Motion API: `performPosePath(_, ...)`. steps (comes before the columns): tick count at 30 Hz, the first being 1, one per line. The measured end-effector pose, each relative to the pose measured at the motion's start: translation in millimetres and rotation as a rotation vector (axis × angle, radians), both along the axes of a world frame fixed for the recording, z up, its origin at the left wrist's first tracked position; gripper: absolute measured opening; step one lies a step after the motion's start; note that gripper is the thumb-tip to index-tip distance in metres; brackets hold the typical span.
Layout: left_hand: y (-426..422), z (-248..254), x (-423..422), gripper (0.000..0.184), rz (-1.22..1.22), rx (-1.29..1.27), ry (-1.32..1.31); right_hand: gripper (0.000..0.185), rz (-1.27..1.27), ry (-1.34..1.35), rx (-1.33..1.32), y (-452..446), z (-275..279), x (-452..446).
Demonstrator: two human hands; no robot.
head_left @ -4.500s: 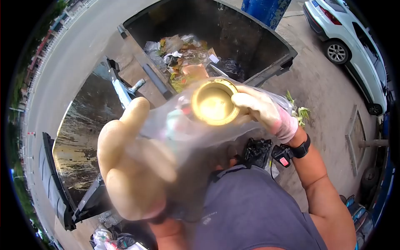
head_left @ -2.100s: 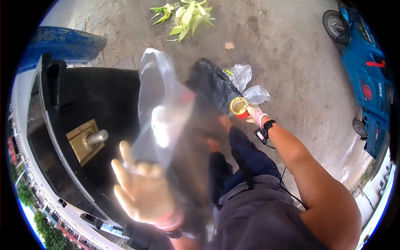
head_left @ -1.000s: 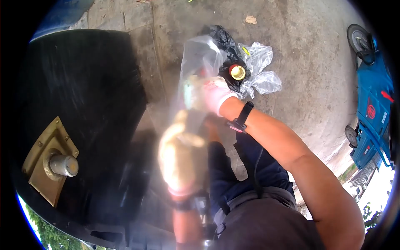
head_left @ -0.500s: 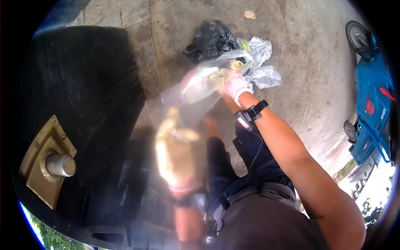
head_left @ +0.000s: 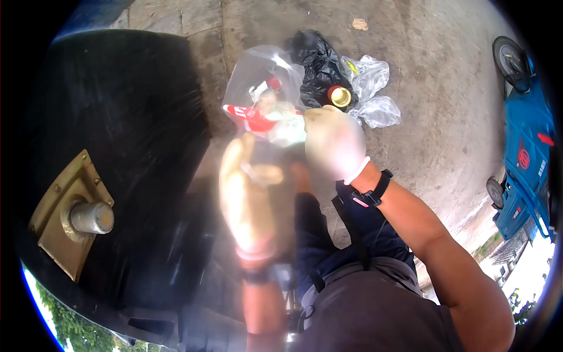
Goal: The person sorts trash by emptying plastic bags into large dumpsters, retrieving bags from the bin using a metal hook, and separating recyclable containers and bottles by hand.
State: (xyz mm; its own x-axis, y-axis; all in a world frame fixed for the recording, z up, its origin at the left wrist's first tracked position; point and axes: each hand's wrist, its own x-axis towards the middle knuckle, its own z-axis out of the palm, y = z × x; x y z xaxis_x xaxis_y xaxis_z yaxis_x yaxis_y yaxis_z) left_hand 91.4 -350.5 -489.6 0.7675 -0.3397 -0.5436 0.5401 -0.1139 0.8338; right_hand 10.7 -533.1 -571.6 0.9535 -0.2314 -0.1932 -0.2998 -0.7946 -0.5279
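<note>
A clear plastic bag point(head_left: 234, 79) bulges in front of me, with red-and-white wrapping and other pieces inside that I cannot make out. At its right edge, my right hand point(head_left: 334, 141), in a pale glove, has its fingers closed on the plastic. My left hand point(head_left: 246, 193), gloved and somewhat blurred, is just below the bag's left side. Its index finger and thumb are stretched out and apart, and nothing shows between them. Beyond my right hand, a red container with a round gold opening point(head_left: 339, 96) lies against a black plastic bag point(head_left: 316, 61).
Crumpled clear bags point(head_left: 372, 79) lie right of the black one on the concrete ground point(head_left: 434, 117). A large black bin point(head_left: 123, 100) with a metal bracket and peg point(head_left: 88, 217) fills the left. At the far right stands a blue vehicle point(head_left: 528, 146) with wheels.
The clear bag has swung up and left, and now bulges upright with its red-and-white contents showing. My right hand has moved slightly down. The gold-mouthed container has come into fuller view.
</note>
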Motion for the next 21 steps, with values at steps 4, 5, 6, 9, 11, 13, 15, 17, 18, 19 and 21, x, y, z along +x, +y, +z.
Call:
performPosePath(4, -11, 4, -3, 0.059, 0.089, -0.016, 0.064, 0.020, 0.042, -0.216, -0.010, 8, 21, -10)
performPosePath(5, -13, 6, -4, 0.058, 0.095, -0.007, 0.071, 0.029, 0.080, -0.258, 0.010, 10, 22, -18)
performPosePath(6, -15, 9, -4, 0.057, 0.102, 0.003, 0.077, 0.029, 0.070, -0.266, 0.008, 11, 24, -23)
performPosePath(9, -21, 20, -9, 0.054, 0.124, 0.082, 0.070, 0.033, 0.060, -0.299, -0.005, 8, 33, -27)
performPosePath(11, -22, 25, -11, 0.054, 0.142, 0.122, 0.074, 0.033, 0.051, -0.303, -0.004, 5, 32, -34)
performPosePath(13, -18, 24, -12, 0.056, 0.146, 0.181, 0.060, 0.033, 0.045, -0.309, -0.014, 3, 35, -38)
performPosePath(15, -17, 24, -14, 0.058, 0.189, 0.211, 0.063, 0.031, 0.018, -0.289, -0.022, 5, 34, -43)
performPosePath(17, -19, 24, -13, 0.059, 0.198, 0.236, 0.068, 0.029, 0.014, -0.261, -0.039, 7, 27, -46)
performPosePath(18, -19, 25, -12, 0.059, 0.165, 0.262, 0.065, 0.028, 0.023, -0.241, -0.050, 9, 23, -47)
performPosePath(19, -18, 27, -12, 0.059, 0.131, 0.288, 0.063, 0.027, 0.032, -0.219, -0.062, 11, 21, -47)
performPosePath(21, -15, 30, -15, 0.059, 0.051, 0.324, 0.090, 0.027, 0.027, -0.193, -0.044, 16, 24, -44)
